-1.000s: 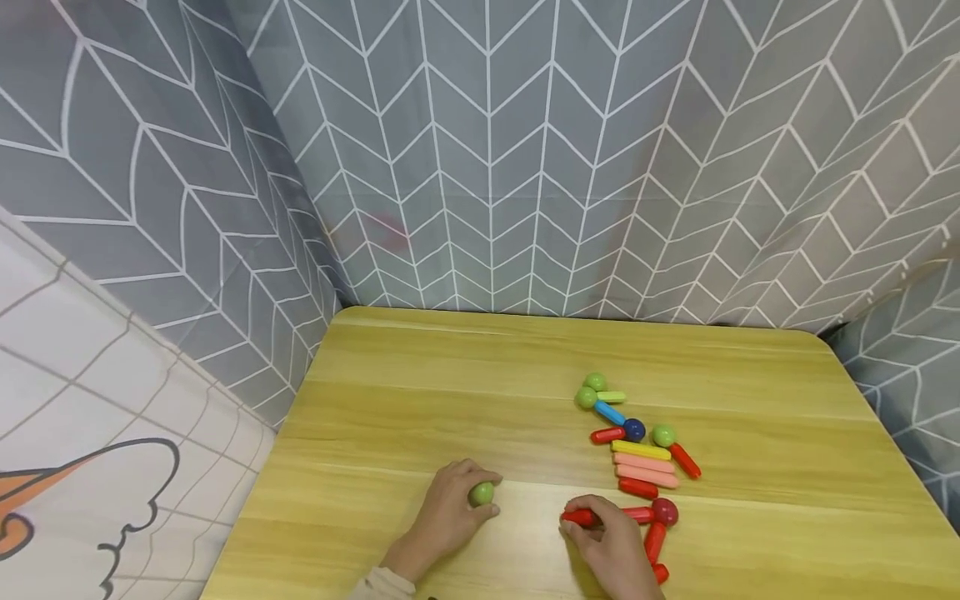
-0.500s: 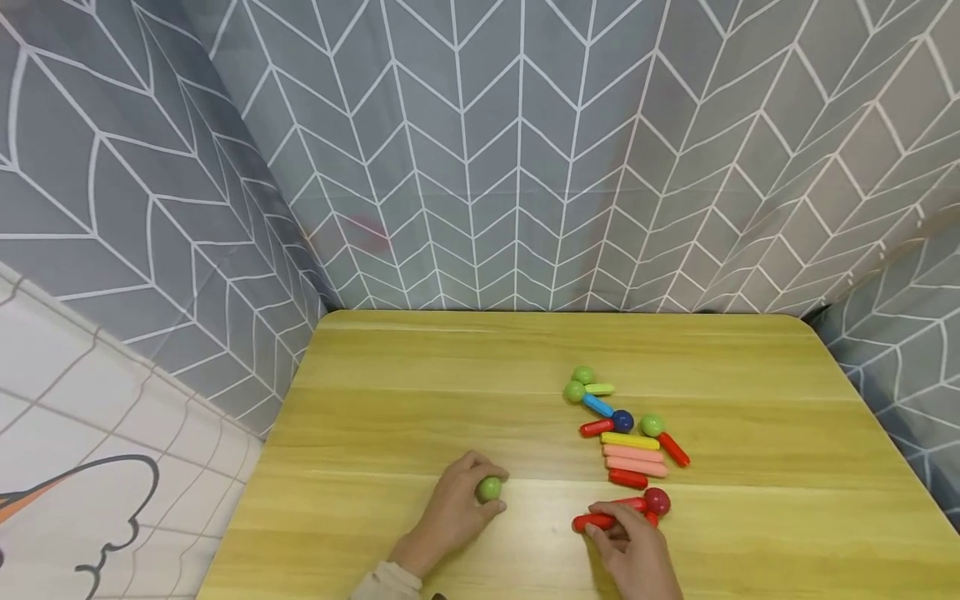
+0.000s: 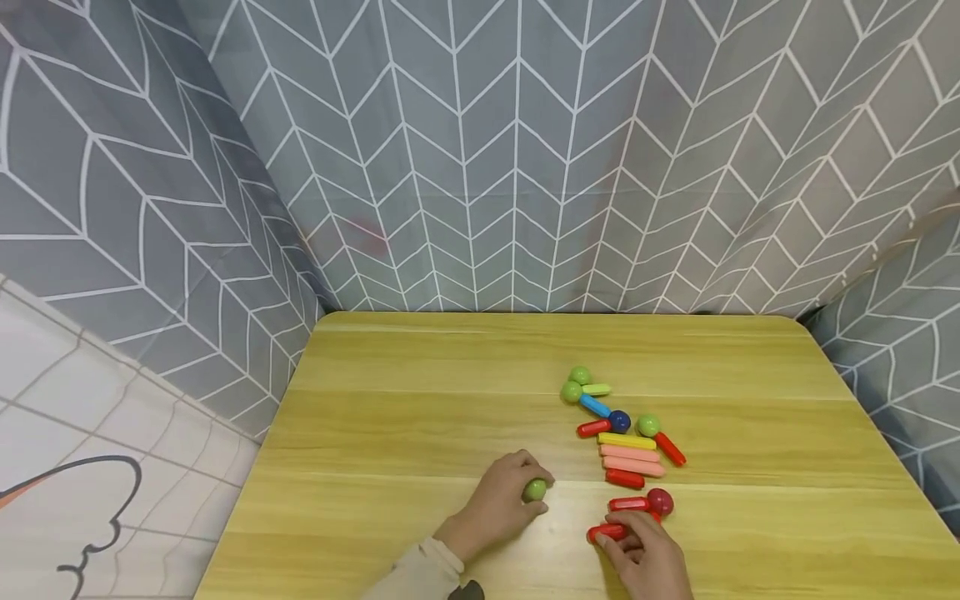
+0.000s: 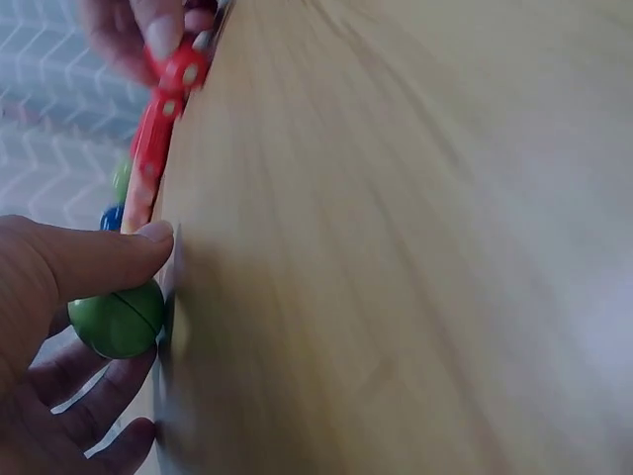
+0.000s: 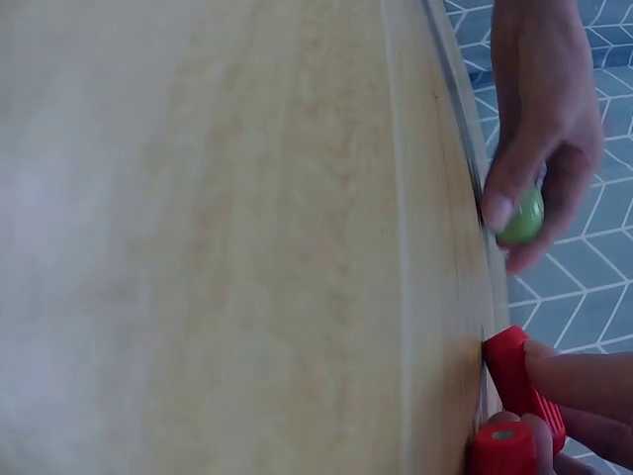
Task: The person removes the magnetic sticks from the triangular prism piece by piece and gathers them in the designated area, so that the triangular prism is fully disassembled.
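My left hand (image 3: 498,504) grips a small green ball (image 3: 535,490) between thumb and fingers, low over the wooden table. The left wrist view shows that ball (image 4: 119,322) under the thumb, right at the tabletop. To its right, my right hand (image 3: 651,557) pinches a short red stick (image 3: 606,533) near one end, the free end pointing left. Just beyond the right fingertips lies a dark red ball (image 3: 660,502) with another red stick (image 3: 628,504) against it; part of this group is hidden by the hand. A further red piece (image 5: 502,450) shows close by the right fingers in the right wrist view.
Behind my right hand lie a short red stick (image 3: 625,478), pink sticks (image 3: 632,465) and a yellow stick (image 3: 627,442). Farther back, green balls (image 3: 572,392), a blue stick (image 3: 595,406) and a dark blue ball (image 3: 619,421) form a chain. A patterned curtain (image 3: 487,167) borders the table (image 3: 390,375).
My left hand has carried the green ball rightward, closer to the red stick. My right hand, still holding that stick, has shifted a little right and toward the near edge.
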Demonstrator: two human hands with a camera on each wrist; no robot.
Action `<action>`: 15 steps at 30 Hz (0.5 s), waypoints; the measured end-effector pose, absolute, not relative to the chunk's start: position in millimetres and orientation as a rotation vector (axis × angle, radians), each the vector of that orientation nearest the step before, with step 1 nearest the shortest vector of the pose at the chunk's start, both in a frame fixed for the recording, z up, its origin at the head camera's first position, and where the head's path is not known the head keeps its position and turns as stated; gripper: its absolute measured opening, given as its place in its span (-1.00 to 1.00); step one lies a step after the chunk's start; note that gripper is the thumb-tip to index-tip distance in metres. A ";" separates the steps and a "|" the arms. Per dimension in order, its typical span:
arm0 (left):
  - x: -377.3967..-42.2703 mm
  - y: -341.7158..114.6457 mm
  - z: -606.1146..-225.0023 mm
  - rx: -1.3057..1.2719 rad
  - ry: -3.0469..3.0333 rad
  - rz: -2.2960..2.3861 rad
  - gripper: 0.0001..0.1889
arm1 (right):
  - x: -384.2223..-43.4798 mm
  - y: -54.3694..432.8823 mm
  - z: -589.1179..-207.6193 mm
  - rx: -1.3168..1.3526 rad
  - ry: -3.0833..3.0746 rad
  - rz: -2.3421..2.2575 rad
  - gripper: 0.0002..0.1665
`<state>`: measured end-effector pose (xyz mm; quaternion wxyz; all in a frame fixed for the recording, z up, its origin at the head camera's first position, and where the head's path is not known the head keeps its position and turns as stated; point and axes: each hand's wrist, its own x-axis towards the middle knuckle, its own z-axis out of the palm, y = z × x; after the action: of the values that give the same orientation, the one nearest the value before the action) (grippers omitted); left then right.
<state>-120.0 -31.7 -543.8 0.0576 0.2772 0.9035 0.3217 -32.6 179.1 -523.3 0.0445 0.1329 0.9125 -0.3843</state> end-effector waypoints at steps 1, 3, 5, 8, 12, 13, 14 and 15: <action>-120.8 -25.9 -543.6 0.867 2.735 0.961 -0.71 | -32.5 179.6 -524.1 0.401 2.800 -1.162 -0.71; -122.7 -14.9 -543.4 0.898 2.724 0.942 -0.72 | -32.5 180.6 -525.4 0.397 2.813 -1.147 -0.70; -124.9 -5.6 -543.1 0.904 2.715 0.946 -0.72 | -32.7 181.8 -526.3 0.390 2.817 -1.134 -0.68; -129.1 5.1 -542.6 0.898 2.724 0.949 -0.70 | -33.0 184.4 -527.2 0.363 2.820 -1.106 -0.64; -134.9 16.2 -541.4 0.886 2.738 0.959 -0.68 | -33.6 186.3 -527.0 0.342 2.833 -1.079 -0.62; -136.2 19.1 -541.2 0.881 2.738 0.967 -0.67 | -33.7 186.3 -526.5 0.347 2.839 -1.075 -0.63; -137.4 22.0 -540.9 0.875 2.740 0.974 -0.66 | -33.8 186.3 -526.2 0.350 2.847 -1.066 -0.64; -138.5 25.1 -540.4 0.870 2.745 0.974 -0.65 | -33.8 186.3 -525.7 0.354 2.856 -1.057 -0.65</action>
<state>-138.5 25.1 -540.4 0.0510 0.2858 0.9019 0.3200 -33.8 186.3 -525.7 0.0379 0.1153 0.9309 -0.3446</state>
